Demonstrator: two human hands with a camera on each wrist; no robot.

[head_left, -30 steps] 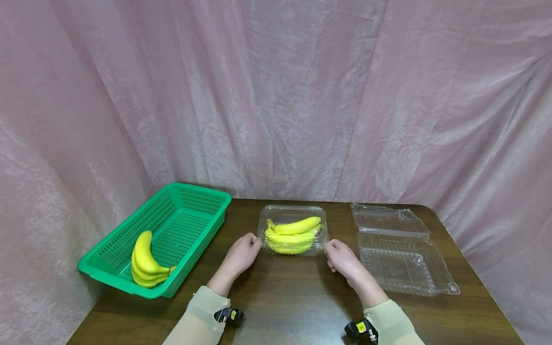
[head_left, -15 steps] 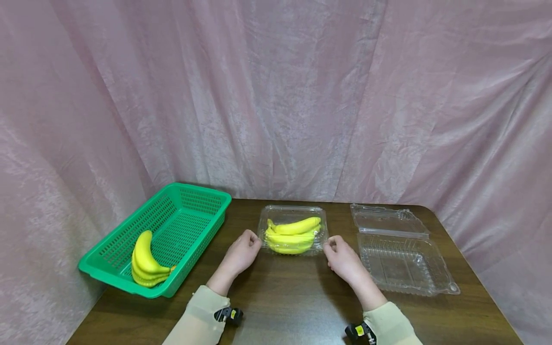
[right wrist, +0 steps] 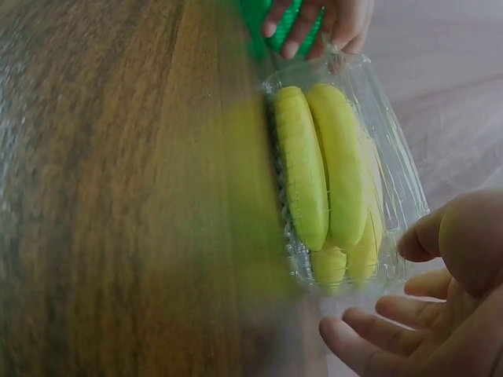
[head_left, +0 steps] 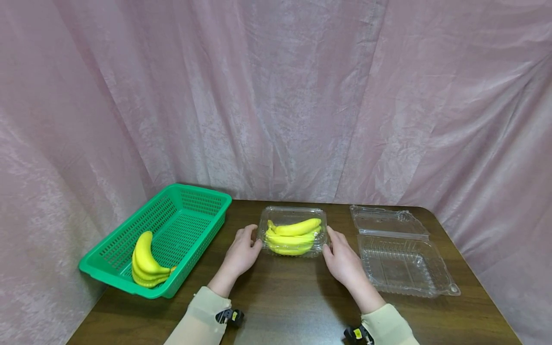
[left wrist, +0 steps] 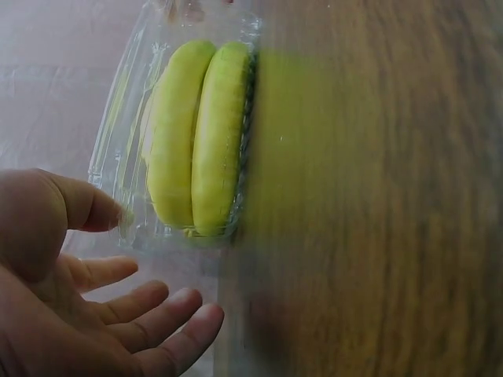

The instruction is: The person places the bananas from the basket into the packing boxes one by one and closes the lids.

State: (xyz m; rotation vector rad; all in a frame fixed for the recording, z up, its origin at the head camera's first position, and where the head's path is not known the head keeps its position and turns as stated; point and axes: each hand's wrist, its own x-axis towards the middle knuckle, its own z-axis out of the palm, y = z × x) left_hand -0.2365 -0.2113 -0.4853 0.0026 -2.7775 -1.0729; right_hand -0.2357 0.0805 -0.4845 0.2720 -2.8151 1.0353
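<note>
A lidded clear plastic clamshell box (head_left: 293,213) sits on the table with a bunch of yellow bananas (head_left: 290,239) inside. My left hand (head_left: 242,251) is at its left side, thumb near the front corner, fingers extended. At the box's right side is my right hand (head_left: 343,258), with its fingers also extended. In the left wrist view, the left thumb (left wrist: 98,210) meets the box's edge while the other fingers spread beside it. The right wrist view has the right thumb (right wrist: 420,239) close to the rim; whether it touches I cannot tell.
On the left, a green plastic basket (head_left: 207,235) holds another bunch of bananas (head_left: 146,261). A second clear clamshell box (head_left: 405,263) lies with its lid folded back at the right. Behind the brown wooden table (head_left: 284,306) hangs a pink curtain (head_left: 276,105).
Both hands have loosened from pinching the box's front corners. Their fingers have straightened and spread along its sides. The box and its bananas have stayed in place.
</note>
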